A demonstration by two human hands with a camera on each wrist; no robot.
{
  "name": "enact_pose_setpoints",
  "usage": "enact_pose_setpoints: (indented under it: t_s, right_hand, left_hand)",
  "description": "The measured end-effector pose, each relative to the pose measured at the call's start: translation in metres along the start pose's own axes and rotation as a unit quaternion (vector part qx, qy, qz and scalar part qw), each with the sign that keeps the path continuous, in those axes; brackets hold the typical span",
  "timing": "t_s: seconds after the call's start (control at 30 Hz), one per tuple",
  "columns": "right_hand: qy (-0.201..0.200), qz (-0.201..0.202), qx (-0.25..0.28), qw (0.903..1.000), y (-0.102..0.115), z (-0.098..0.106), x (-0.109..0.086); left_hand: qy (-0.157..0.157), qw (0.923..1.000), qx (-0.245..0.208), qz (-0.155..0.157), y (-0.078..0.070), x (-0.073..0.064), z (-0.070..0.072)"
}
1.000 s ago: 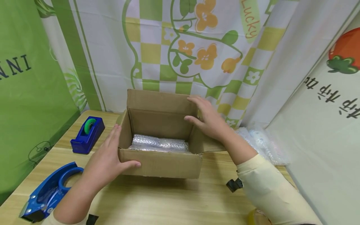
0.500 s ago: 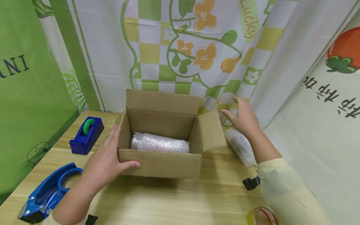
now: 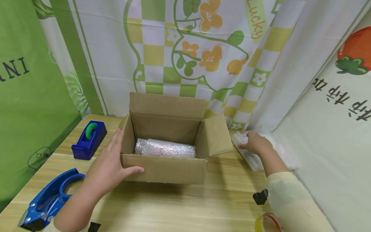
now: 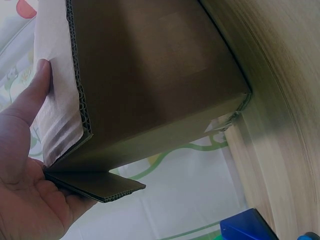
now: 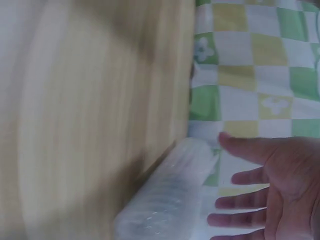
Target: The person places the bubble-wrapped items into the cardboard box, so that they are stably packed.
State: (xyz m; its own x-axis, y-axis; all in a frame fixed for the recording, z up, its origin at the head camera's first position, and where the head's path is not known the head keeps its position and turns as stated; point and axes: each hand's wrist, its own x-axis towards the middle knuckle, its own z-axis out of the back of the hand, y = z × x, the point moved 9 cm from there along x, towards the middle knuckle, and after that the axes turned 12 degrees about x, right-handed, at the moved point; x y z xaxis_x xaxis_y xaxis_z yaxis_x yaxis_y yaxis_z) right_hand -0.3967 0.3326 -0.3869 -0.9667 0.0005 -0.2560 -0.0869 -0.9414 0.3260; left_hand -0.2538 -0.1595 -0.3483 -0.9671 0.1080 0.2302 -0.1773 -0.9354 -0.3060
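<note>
An open cardboard box (image 3: 163,169) stands mid-table with its flaps folded out. Inside lie bubble-wrapped rolls (image 3: 171,149). My left hand (image 3: 107,169) grips the box's front left corner; its thumb lies over the front flap and its fingers go round the left flap, as the left wrist view also shows. To the right of the box, my right hand (image 3: 258,145) is right over a bubble-wrapped package (image 3: 251,159). In the right wrist view the spread fingers of that hand (image 5: 287,187) are beside the clear-wrapped package (image 5: 162,197).
A blue tape dispenser (image 3: 90,140) with green tape stands at the left rear. Nearer on that side is a blue hand-held tape gun (image 3: 47,199). A yellow tape roll (image 3: 265,223) sits at the front right. More bubble wrap (image 3: 285,153) lies behind my right hand.
My right hand has left the box's right side, moved right, and lowered onto the wrapped package. The right flap has swung outward into view. My left hand stays on the box.
</note>
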Motion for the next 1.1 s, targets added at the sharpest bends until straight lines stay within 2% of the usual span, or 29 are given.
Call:
enact_pose_setpoints:
  t_s: [0.17, 0.37, 0.53, 0.73, 1.1]
  right_hand:
    - [0.033, -0.019, -0.033, 0.9987, -0.015, -0.019, 0.001]
    - [0.021, -0.015, -0.031, 0.9992, -0.026, -0.028, 0.007]
    - [0.007, -0.007, -0.032, 0.9994, -0.027, -0.027, 0.008]
    - [0.008, 0.004, -0.026, 0.9996, -0.023, -0.024, 0.004]
    - [-0.007, 0.038, 0.0, 0.9992, 0.0, 0.004, -0.016]
  left_hand:
    - [0.002, 1.0, 0.002, -0.001, -0.001, 0.001, 0.001]
    - [0.001, 1.0, 0.004, -0.002, -0.002, 0.002, 0.0]
    - [0.002, 1.0, 0.005, 0.002, -0.001, 0.0, 0.002]
    - [0.002, 1.0, 0.005, 0.002, -0.001, 0.0, 0.003]
    - [-0.001, 1.0, 0.006, -0.001, -0.001, 0.0, 0.001]
